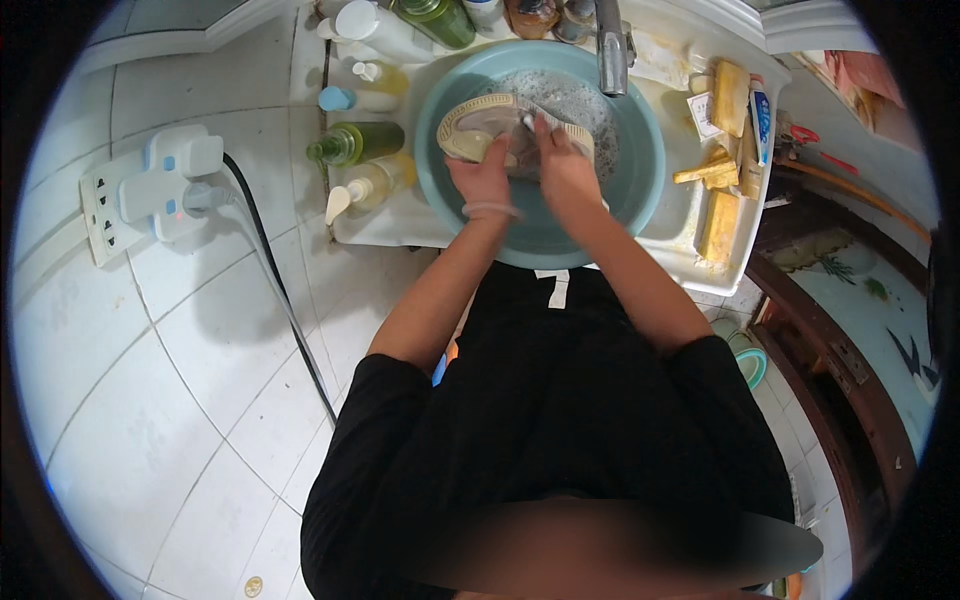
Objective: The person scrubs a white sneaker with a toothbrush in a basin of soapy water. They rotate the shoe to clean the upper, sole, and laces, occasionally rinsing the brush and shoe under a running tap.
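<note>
A beige shoe [480, 112] with a ribbed rubber sole edge is held tilted over a light-blue plastic basin [427, 150]. My left hand [484, 176] grips the shoe's near side, the thumb pressed against it. My right hand [564, 169] is closed around a slim white-ended object [529, 121], held against the shoe; the fingers hide most of it, so its kind is unclear. Foamy water [577, 94] fills the basin beyond the shoe. Above the basin's far right rim hangs a chrome faucet [613, 60].
The basin sits in a white sink [667, 217]. Bottles, including a green one [367, 142], line its left and back edges. On the right ledge lie yellow soap bars [721, 221] and a toothpaste tube [760, 124]. Plugs fill a wall socket adapter [169, 184] at left.
</note>
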A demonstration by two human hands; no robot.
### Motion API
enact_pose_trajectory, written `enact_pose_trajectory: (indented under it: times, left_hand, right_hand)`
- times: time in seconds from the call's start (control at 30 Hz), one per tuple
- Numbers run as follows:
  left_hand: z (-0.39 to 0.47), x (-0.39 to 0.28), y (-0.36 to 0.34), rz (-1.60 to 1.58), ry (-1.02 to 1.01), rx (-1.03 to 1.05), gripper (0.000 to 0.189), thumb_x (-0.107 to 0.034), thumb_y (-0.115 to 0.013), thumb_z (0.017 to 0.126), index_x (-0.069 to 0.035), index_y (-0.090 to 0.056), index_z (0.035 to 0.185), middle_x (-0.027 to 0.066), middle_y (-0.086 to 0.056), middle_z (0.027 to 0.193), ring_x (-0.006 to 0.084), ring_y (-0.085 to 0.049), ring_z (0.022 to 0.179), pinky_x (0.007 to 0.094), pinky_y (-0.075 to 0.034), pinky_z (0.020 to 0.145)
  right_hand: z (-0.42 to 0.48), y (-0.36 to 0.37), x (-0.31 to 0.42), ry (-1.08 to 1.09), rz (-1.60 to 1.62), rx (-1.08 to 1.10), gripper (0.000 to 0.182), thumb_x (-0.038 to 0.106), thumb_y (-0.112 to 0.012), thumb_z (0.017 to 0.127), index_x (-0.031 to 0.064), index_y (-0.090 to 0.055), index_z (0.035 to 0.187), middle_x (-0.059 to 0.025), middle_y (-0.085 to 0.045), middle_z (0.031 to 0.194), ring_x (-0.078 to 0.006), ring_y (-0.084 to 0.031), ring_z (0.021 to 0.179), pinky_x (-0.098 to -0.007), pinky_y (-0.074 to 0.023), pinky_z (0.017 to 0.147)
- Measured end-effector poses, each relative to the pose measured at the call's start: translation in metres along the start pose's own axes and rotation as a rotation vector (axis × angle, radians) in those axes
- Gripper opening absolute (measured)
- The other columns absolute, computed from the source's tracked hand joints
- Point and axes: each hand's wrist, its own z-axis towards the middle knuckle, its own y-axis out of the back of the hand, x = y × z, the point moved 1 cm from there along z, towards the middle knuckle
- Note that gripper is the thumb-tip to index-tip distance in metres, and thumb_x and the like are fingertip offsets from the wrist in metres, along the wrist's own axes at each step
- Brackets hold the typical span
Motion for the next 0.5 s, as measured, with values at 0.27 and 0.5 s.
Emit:
enact_pose_trajectory:
  times: [0.27,0.5]
  left_hand:
    - [0.002,-0.005,0.008,-0.081,0.032,-0.021,0.049,-0.003,-0.072,0.069,-0.001,-0.049,0.112,0.008,-0.058,0.103,0.0195,-0.056,0.092,0.0294,-0.044,0.08]
    - [0.01,-0.008,0.014,-0.082,0.021,-0.069,0.043,-0.002,-0.071,0.069,-0.001,-0.051,0.107,0.0078,-0.059,0.101,0.0195,-0.056,0.091,0.0292,-0.044,0.079]
  right_hand:
    - [0.084,-0.072,-0.109,0.028,-0.09,0.15,0.028,0.01,-0.049,0.08,-0.0019,-0.06,0.103,-0.0204,-0.063,0.091,-0.0337,-0.064,0.077,-0.043,-0.0527,0.066]
    - [0.09,-0.058,-0.119,-0.163,-0.074,0.305,0.024,0.016,-0.048,0.085,0.0031,-0.063,0.099,-0.0186,-0.064,0.087,-0.0332,-0.064,0.082,-0.0416,-0.0523,0.07]
